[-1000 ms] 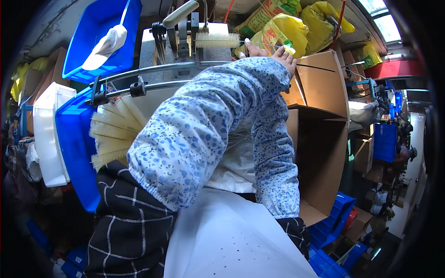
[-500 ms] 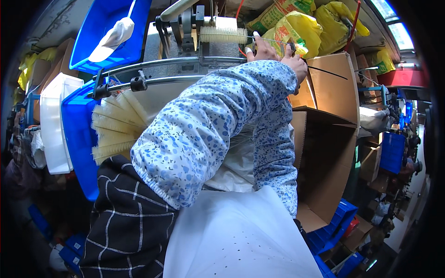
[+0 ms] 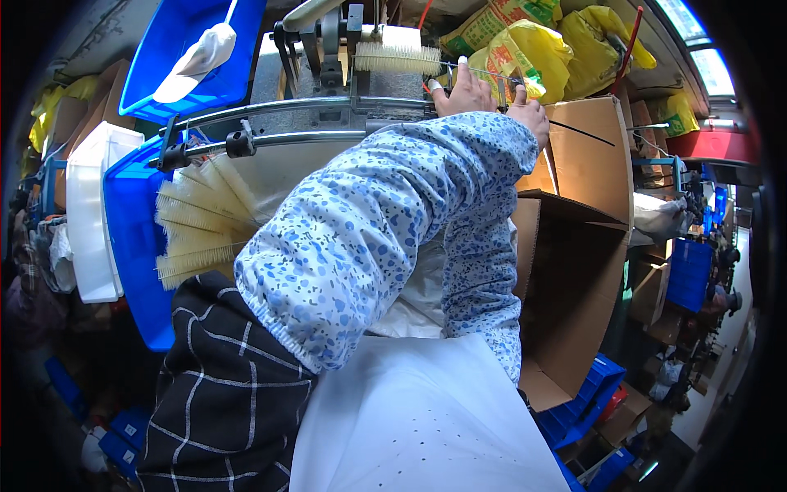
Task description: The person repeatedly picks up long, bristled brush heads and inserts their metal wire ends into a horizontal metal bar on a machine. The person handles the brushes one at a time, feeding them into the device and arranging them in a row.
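A cylindrical bristle brush [image 3: 398,58] with pale bristles lies level at the machine [image 3: 332,61], its thin wire stem running right. My right hand [image 3: 466,93] reaches past my left forearm to that stem, fingers apart, one fingertip against the wire. My left hand [image 3: 534,120] is just to the right, its fingers curled by a small dark part at the stem's far end; what they grip is hidden. A thin black rod [image 3: 582,133] sticks out to the right beyond it. Both forearms wear blue-patterned sleeve covers, the left crossing over the right.
Several similar brushes [image 3: 201,221] fan out at the left by a blue bin [image 3: 135,246] and a white bin [image 3: 94,213]. Metal rails [image 3: 279,141] cross in front. An open cardboard box [image 3: 574,279] stands right; yellow sacks [image 3: 525,53] lie behind. A white cap [image 3: 201,61] sits at a blue crate [image 3: 156,107].
My right hand's fingers have spread wider along the wire stem. My left hand has shifted slightly right. The brush stays at the machine, and the whole view has moved a little.
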Demonstrator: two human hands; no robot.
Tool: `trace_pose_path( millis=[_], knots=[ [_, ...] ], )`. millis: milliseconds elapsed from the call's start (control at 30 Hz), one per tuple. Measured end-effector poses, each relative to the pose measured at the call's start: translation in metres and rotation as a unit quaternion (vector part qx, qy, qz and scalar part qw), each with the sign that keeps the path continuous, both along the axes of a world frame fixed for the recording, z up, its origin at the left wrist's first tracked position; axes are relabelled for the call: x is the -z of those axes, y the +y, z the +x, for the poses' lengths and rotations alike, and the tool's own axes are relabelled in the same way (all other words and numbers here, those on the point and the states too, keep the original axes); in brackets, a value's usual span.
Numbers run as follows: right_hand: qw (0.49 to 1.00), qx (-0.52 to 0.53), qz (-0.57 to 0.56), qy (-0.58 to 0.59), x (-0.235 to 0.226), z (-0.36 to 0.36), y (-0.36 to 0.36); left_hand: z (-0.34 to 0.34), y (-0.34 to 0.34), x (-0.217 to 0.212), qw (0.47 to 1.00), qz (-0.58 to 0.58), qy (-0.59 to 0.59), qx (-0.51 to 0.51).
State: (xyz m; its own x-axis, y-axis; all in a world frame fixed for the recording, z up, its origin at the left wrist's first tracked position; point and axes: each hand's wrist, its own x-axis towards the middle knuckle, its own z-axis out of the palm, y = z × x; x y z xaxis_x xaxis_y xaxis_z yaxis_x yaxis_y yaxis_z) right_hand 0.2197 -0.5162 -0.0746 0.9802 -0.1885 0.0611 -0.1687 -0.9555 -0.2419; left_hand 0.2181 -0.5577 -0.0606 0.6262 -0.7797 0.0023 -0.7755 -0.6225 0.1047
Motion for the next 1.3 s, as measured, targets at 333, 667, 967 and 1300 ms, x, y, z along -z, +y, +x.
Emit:
trace_pose_path(
  millis=[333, 667, 967, 1300],
  knots=[
    [0.996, -0.035, 0.034, -0.073, 0.009, 0.0, -0.001, 0.002, 0.006, -0.004, 1.0, 0.011, -0.01, -0.008],
    [0.997, -0.046, 0.063, -0.03, -0.012, -0.005, 0.029, -0.003, 0.039, -0.023, 0.999, -0.019, 0.03, -0.012],
    [0.996, -0.05, 0.06, -0.048, -0.011, -0.002, 0.045, -0.002, 0.055, -0.025, 0.999, -0.037, 0.01, -0.025],
    [0.997, -0.052, 0.043, -0.049, -0.03, -0.008, 0.064, -0.003, 0.073, -0.033, 0.998, -0.048, 0.017, -0.025]
  ],
)
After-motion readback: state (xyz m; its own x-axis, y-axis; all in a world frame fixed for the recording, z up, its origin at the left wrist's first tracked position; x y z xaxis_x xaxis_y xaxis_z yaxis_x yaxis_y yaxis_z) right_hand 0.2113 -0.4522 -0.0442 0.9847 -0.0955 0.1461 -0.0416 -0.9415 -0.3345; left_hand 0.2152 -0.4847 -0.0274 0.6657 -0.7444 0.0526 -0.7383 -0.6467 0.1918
